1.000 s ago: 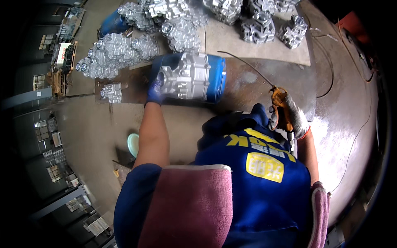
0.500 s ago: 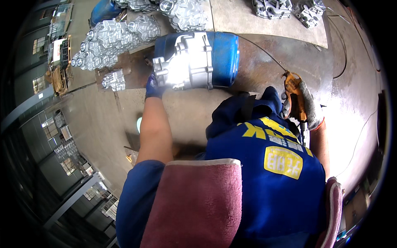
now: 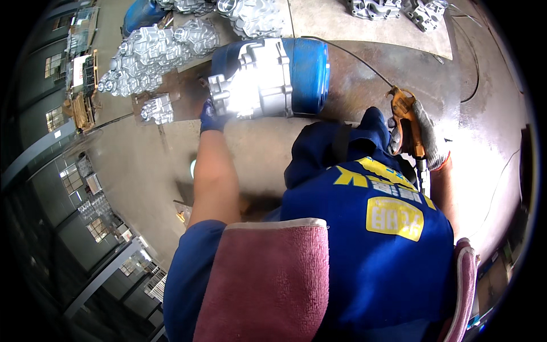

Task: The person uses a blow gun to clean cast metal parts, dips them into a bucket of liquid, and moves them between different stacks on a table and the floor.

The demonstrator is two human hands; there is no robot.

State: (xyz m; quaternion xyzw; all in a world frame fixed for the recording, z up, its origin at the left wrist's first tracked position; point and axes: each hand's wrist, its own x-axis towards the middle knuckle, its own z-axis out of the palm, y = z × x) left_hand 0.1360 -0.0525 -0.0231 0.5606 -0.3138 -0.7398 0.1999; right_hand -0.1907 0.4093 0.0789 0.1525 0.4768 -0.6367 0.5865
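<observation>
A silver cast-metal housing, brightly lit across its middle, rests on a blue drum lying on its side. My left hand, in a blue glove, grips the housing's near left corner; some of its fingers are hidden. Off to the right, my right hand in a grey knit glove is closed round an orange air blow gun. Its long thin nozzle reaches up and left over the drum's far right edge, apart from the housing. A metal fitting joins the gun's lower end.
Several similar castings are heaped at the far left, with a smaller casting alone nearer me. More castings lie on a pale sheet at the back. Thin hoses trail over the floor at right.
The whole view has shifted slightly. The blow gun has risen a little in the picture, its nozzle still pointing up-left. My left hand keeps its hold on the housing.
</observation>
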